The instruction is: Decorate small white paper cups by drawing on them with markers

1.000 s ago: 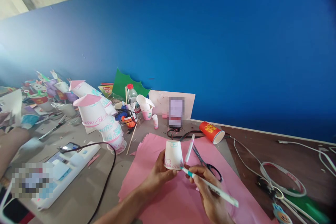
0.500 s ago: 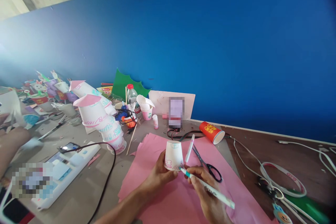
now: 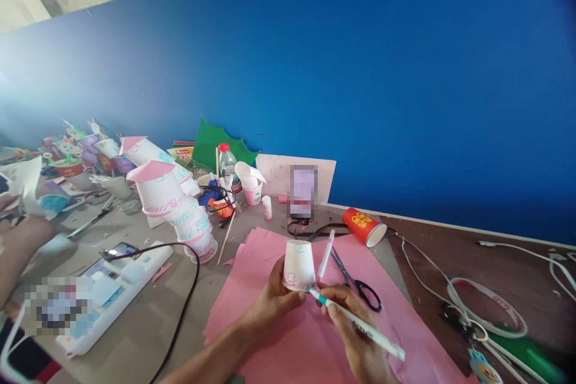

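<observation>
My left hand (image 3: 274,297) is closed around a white paper cup (image 3: 299,263), turned rim down over pink paper (image 3: 252,270). Pink and teal marks run along the cup's lower edge, and a small teal drawing sits near its top. A teal marker (image 3: 360,323) is pinched in my right hand (image 3: 348,318), its tip at the cup's lower right edge. A second, pink-ended marker (image 3: 326,255) slants up behind my right fingers; whether they hold it I cannot tell. Just right of it, black-handled scissors (image 3: 366,294) lie on the paper.
Stacked decorated cups (image 3: 180,210) with pink cone tops stand at left. A red cup (image 3: 363,227) lies on its side near the wall. Cables (image 3: 189,300) cross the table. At far left is another person's arm (image 3: 22,252). A blurred phone (image 3: 302,192) leans at the back.
Almost nothing differs in my hands; both keep the same grip on the cup and marker. The view has shifted very slightly. The other person's hand and white sheet have moved a little.
</observation>
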`<state>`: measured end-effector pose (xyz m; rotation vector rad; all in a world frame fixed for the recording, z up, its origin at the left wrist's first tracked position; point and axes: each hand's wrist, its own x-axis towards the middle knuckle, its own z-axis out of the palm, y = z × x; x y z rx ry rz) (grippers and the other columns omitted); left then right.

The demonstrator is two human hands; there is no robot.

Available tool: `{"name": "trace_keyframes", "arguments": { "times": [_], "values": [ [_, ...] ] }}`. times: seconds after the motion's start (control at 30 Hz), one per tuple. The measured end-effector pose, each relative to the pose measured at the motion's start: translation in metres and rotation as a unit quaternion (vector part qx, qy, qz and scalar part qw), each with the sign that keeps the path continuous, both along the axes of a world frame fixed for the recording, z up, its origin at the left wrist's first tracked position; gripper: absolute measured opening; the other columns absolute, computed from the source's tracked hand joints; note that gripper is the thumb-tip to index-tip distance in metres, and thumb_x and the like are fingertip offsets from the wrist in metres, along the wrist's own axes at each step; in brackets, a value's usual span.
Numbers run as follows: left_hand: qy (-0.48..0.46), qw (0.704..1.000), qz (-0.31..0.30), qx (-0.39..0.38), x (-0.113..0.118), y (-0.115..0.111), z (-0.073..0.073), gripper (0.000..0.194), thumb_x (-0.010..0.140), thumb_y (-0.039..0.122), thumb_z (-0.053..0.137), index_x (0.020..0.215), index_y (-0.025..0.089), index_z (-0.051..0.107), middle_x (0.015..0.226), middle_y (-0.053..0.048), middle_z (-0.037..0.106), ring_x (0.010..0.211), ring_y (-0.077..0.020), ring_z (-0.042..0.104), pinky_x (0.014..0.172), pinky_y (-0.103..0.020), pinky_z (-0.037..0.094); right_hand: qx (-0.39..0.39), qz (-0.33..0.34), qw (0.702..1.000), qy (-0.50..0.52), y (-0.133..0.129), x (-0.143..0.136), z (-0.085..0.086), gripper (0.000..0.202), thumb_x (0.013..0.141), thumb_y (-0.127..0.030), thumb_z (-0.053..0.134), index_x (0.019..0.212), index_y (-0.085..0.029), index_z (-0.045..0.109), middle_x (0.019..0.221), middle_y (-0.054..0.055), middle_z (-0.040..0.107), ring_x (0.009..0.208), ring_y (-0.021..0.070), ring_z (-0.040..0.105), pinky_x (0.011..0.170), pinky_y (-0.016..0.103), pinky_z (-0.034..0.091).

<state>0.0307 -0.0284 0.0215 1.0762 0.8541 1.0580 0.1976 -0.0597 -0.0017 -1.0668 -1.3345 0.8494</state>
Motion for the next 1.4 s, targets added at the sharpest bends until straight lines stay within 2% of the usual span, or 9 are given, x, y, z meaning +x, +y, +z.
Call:
{"name": "trace_keyframes", "arguments": {
  "times": [0.23, 0.4, 0.57, 0.7, 0.87, 1.1, 1.23, 1.4],
  "values": [
    [0.005, 1.0, 0.005, 0.004, 0.0, 0.001, -0.002, 0.079, 0.064, 0.05, 0.082, 0.13, 0.018, 0.053, 0.109, -0.01, 0.062, 0.101, -0.0273, 0.054, 0.088, -0.037, 0.043, 0.002, 0.001, 1.0, -0.025, -0.001, -0.001, -0.001, 0.025, 0.092, -0.045, 0.057, 0.088, -0.024, 0.069, 0.07, 0.002, 0.068, 0.059, 0.0162, 0.063, 0.052, 0.022, 0.051],
    [-0.004, 1.0, 0.002, 0.004, 0.0, 0.001, -0.003, 0.083, 0.064, 0.05, 0.081, 0.134, 0.019, 0.049, 0.107, -0.01, 0.063, 0.1, -0.028, 0.055, 0.087, -0.038, 0.043, -0.005, 0.03, 0.999, -0.037, -0.001, 0.0, -0.006, 0.022, 0.093, -0.041, 0.055, 0.088, -0.024, 0.068, 0.071, 0.002, 0.067, 0.062, 0.0166, 0.063, 0.053, 0.022, 0.05],
    [0.0, 1.0, 0.013, 0.014, 0.0, 0.001, -0.007, 0.081, 0.064, 0.048, 0.082, 0.132, 0.018, 0.051, 0.108, -0.01, 0.062, 0.099, -0.0265, 0.056, 0.085, -0.036, 0.044, 0.001, 0.001, 1.0, 0.001, -0.001, 0.001, -0.005, 0.022, 0.091, -0.043, 0.058, 0.088, -0.024, 0.069, 0.07, 0.002, 0.067, 0.062, 0.0163, 0.063, 0.056, 0.022, 0.053],
    [-0.008, 1.0, 0.006, 0.02, 0.002, 0.0, -0.003, 0.076, 0.065, 0.048, 0.082, 0.127, 0.016, 0.052, 0.1, -0.01, 0.066, 0.095, -0.0266, 0.059, 0.083, -0.036, 0.046, 0.009, 0.003, 1.0, -0.008, -0.001, 0.001, -0.003, 0.022, 0.091, -0.044, 0.058, 0.089, -0.025, 0.07, 0.071, 0.001, 0.068, 0.064, 0.0162, 0.065, 0.058, 0.021, 0.054],
    [-0.021, 1.0, 0.007, 0.012, 0.004, 0.0, 0.001, 0.077, 0.065, 0.046, 0.082, 0.128, 0.016, 0.051, 0.102, -0.01, 0.068, 0.096, -0.0267, 0.06, 0.085, -0.036, 0.046, 0.015, 0.019, 0.999, -0.041, 0.0, 0.001, -0.002, 0.022, 0.093, -0.043, 0.055, 0.091, -0.026, 0.069, 0.073, 0.001, 0.069, 0.063, 0.016, 0.065, 0.056, 0.021, 0.053],
    [-0.013, 1.0, -0.001, 0.017, 0.0, 0.003, -0.01, 0.082, 0.065, 0.048, 0.082, 0.132, 0.017, 0.047, 0.109, -0.011, 0.064, 0.099, -0.027, 0.059, 0.086, -0.037, 0.045, -0.011, 0.044, 0.998, -0.047, -0.002, 0.002, 0.0, 0.023, 0.094, -0.042, 0.054, 0.092, -0.024, 0.068, 0.073, 0.002, 0.068, 0.06, 0.0169, 0.063, 0.052, 0.023, 0.05],
    [-0.01, 1.0, 0.002, 0.021, 0.0, 0.003, -0.012, 0.084, 0.064, 0.048, 0.082, 0.133, 0.016, 0.046, 0.115, -0.013, 0.063, 0.103, -0.0287, 0.057, 0.088, -0.038, 0.044, -0.026, 0.036, 0.998, -0.032, -0.002, 0.0, 0.001, 0.028, 0.092, -0.047, 0.055, 0.089, -0.023, 0.069, 0.072, 0.003, 0.068, 0.059, 0.0169, 0.061, 0.052, 0.024, 0.049],
    [-0.012, 1.0, -0.009, 0.025, 0.0, 0.004, -0.01, 0.086, 0.065, 0.05, 0.081, 0.135, 0.017, 0.045, 0.106, -0.011, 0.065, 0.098, -0.0274, 0.058, 0.086, -0.037, 0.044, -0.075, 0.021, 0.995, 0.057, 0.0, -0.001, -0.004, 0.031, 0.085, -0.053, 0.063, 0.085, -0.023, 0.071, 0.067, 0.002, 0.066, 0.063, 0.0179, 0.063, 0.058, 0.024, 0.052]
  ]
}}
